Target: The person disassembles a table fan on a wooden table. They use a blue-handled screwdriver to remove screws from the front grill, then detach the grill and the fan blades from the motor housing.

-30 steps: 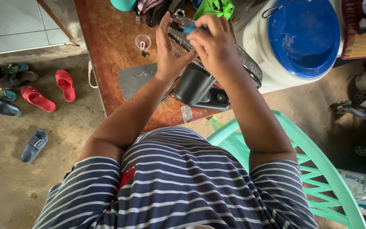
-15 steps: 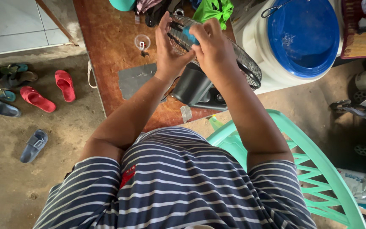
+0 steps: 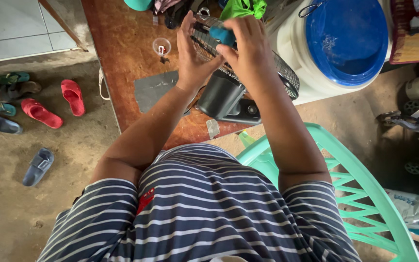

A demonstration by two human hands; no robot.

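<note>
Up top, centre of the frame: left hand [image 3: 192, 58] raised flat against the wire fan guard [image 3: 248, 58], fingers stretched straight up and held together, palm pressed to the guard's left side. Right hand [image 3: 250, 48] curled over the guard from the other side, fingers bent and closed around a small blue piece [image 3: 221, 35], pinched at the upper edge of the grille. Blue piece sitting right at the top centre, between the two hands, touching the wire. Below the hands, the fan's dark motor housing [image 3: 219, 94] and base [image 3: 241, 112] resting on the brown wooden table [image 3: 122, 53], near its lower edge.

Over on the table, left of the hands: a small clear cup [image 3: 161, 46] with tiny parts inside, just above a grey flat sheet [image 3: 155, 88]. Upper right of the frame: a big white bucket [image 3: 292, 58] with a blue lid [image 3: 346, 39], just beside the fan guard. Lower right: a mint-green plastic chair [image 3: 355, 184], close to the table's corner. Far left, on the dirt floor: red sandals [image 3: 54, 104], a grey slipper [image 3: 38, 166] further down, more footwear at the edge. Across the bottom: navy and white striped shirt [image 3: 204, 213], filling the frame.
</note>
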